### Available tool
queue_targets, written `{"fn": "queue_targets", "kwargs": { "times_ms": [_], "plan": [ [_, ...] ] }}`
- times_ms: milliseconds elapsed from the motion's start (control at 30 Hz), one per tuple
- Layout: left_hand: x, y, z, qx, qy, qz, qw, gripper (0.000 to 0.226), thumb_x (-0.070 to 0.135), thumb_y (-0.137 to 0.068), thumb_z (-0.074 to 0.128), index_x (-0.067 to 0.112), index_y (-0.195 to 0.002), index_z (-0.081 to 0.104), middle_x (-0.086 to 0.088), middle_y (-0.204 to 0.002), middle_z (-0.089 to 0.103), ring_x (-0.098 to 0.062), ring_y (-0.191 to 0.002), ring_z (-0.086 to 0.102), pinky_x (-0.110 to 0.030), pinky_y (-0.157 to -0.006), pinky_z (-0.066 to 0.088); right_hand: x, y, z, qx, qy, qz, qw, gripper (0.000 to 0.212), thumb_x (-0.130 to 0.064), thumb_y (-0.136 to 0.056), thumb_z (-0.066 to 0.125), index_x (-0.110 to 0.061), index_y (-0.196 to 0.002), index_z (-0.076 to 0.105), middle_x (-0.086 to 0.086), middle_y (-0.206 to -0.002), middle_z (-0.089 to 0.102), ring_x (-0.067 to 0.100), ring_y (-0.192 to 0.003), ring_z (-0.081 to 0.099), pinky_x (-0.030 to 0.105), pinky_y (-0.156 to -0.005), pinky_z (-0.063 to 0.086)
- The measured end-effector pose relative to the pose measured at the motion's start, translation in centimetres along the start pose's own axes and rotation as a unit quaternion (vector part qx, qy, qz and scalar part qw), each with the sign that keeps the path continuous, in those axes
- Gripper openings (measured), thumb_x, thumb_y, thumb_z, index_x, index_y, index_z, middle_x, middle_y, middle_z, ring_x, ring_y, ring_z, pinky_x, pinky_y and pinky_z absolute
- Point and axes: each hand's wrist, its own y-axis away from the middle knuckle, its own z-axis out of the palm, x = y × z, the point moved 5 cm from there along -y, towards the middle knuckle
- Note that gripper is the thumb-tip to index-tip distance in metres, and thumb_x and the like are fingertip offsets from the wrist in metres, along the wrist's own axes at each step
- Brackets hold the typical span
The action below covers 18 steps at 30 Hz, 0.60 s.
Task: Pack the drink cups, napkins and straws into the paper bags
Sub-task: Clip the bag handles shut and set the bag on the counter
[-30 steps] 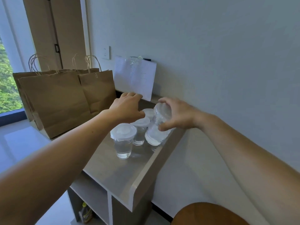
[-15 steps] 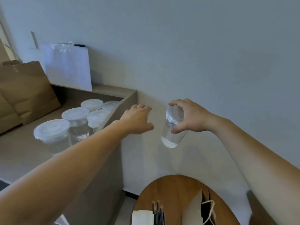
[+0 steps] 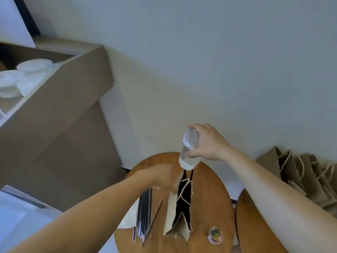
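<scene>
My right hand grips a clear lidded drink cup by its top, a little water in it. The cup hangs just above the far end of an open paper bag that stands on a round wooden table. My left hand is blurred at the bag's left rim; whether it holds the rim is unclear. Dark straws lie left of the bag on a stack of white napkins. More lidded cups stand on the cabinet at the left.
A tall beige cabinet stands left of the table against the wall. A ball of coloured rubber bands lies right of the bag. Several folded paper bags lean at the right, behind a second wooden table.
My right hand lifted a cup off the cabinet and carried it right and down over the bag. My left hand left the cups and dropped to the bag's rim. The view swung right.
</scene>
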Motion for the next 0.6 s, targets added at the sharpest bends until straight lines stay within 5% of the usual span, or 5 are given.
{"fn": "queue_targets", "kwargs": {
  "times_ms": [67,267,467,600],
  "plan": [
    [-0.5,-0.4,3.3,-0.042,0.001,-0.039,0.998,0.097,0.057,-0.070,0.075,0.017,-0.147,0.032,-0.003,-0.128,0.057,-0.024,-0.110,0.057,-0.035,-0.090,0.049,1.0,-0.2,1.1,0.004,-0.011,0.002,1.000,0.102,-0.049,-0.056,0.081,-0.035,-0.145,0.034,-0.005,-0.140,0.037,0.019,-0.131,0.036,0.039,-0.099,0.043],
    [-0.9,-1.3,8.1,0.040,0.090,-0.125,0.987,0.030,0.048,-0.084,0.060,0.018,-0.089,0.060,0.001,-0.078,0.062,-0.020,-0.077,0.066,-0.035,-0.076,0.058,3.0,0.6,5.6,0.026,-0.073,0.014,0.997,0.104,-0.053,-0.055,0.080,-0.035,-0.145,0.032,-0.005,-0.140,0.036,0.019,-0.130,0.035,0.032,-0.093,0.038],
    [-3.5,-1.5,7.9,0.094,0.181,-0.193,0.960,0.027,0.037,-0.092,0.051,0.015,-0.082,0.064,-0.001,-0.073,0.065,-0.018,-0.072,0.068,-0.030,-0.067,0.055,4.5,3.2,8.2,0.019,-0.073,-0.009,0.997,0.100,-0.059,-0.053,0.073,-0.040,-0.142,0.031,-0.011,-0.136,0.036,0.015,-0.128,0.036,0.031,-0.096,0.040],
    [-4.7,-1.6,7.5,0.118,0.211,-0.217,0.946,0.032,0.035,-0.096,0.048,0.017,-0.074,0.062,0.000,-0.065,0.065,-0.012,-0.060,0.066,-0.025,-0.055,0.053,4.4,4.4,7.8,-0.039,0.021,-0.101,0.994,0.095,-0.062,-0.058,0.068,-0.043,-0.140,0.026,-0.015,-0.137,0.031,0.013,-0.127,0.035,0.029,-0.094,0.042]
  ]
}}
